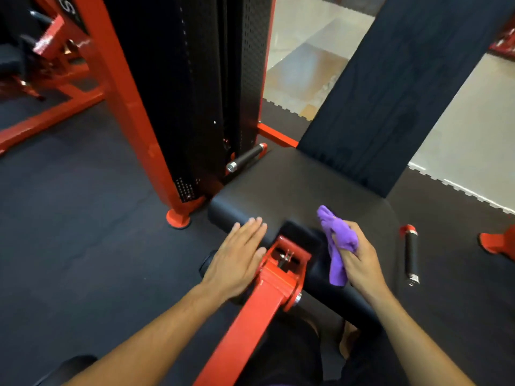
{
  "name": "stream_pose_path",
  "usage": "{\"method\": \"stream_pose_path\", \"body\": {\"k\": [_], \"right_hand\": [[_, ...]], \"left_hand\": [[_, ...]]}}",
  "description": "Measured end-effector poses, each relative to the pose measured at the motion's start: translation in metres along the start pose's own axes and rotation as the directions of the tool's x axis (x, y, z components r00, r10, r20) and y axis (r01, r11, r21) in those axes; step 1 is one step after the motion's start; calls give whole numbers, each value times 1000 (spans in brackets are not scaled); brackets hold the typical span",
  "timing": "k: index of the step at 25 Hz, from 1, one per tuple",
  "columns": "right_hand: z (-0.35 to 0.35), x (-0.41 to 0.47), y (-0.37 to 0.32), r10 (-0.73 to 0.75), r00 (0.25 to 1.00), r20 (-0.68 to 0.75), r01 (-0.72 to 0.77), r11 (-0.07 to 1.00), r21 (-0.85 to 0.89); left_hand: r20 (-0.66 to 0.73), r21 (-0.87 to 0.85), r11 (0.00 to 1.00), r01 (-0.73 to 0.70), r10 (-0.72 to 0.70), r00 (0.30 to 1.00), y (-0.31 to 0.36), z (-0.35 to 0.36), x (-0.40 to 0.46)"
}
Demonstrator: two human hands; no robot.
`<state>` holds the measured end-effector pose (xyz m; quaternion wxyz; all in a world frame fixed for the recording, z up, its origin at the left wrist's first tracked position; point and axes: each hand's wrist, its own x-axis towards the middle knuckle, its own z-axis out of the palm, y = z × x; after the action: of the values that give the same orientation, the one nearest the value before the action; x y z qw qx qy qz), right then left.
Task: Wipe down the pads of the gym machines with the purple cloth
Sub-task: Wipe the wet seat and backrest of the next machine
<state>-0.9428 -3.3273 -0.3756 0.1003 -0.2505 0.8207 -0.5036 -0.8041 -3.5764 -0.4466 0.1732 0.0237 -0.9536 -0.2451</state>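
A black seat pad (292, 185) of a red gym machine lies in front of me, with a tall black back pad (395, 87) rising behind it. My right hand (359, 260) grips the bunched purple cloth (338, 240) at the seat's front right edge. My left hand (237, 254) rests flat, fingers straight, on the seat's front left edge. A red arm (267, 296) of the machine runs between my hands. A black roller pad (331, 291) sits below the cloth.
A black perforated weight stack (200, 87) in a red frame (122, 87) stands left of the seat. Black grip handles stick out at the seat's left (246, 157) and right (411, 253). Dark rubber flooring (83, 204) surrounds the machine; another red machine (53, 59) stands far left.
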Motion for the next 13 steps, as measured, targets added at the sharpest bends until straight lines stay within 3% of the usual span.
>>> {"method": "stream_pose_path", "body": {"k": [2,6,11,13], "right_hand": [[5,7,-7,-3,999,39,4,1000,-12],[5,65,-24,-6,976,219,46,984,-175],[-5,220,-40,87,908,409,149,847,-510],[9,292,-38,125,892,435,178,788,-590]], "left_hand": [[9,73,996,46,-47,999,-29,-9,18],[92,223,975,-9,-12,996,-81,-9,49],[296,251,968,-29,-49,954,-105,2,142],[301,290,957,-17,-74,951,-111,15,154]]}}
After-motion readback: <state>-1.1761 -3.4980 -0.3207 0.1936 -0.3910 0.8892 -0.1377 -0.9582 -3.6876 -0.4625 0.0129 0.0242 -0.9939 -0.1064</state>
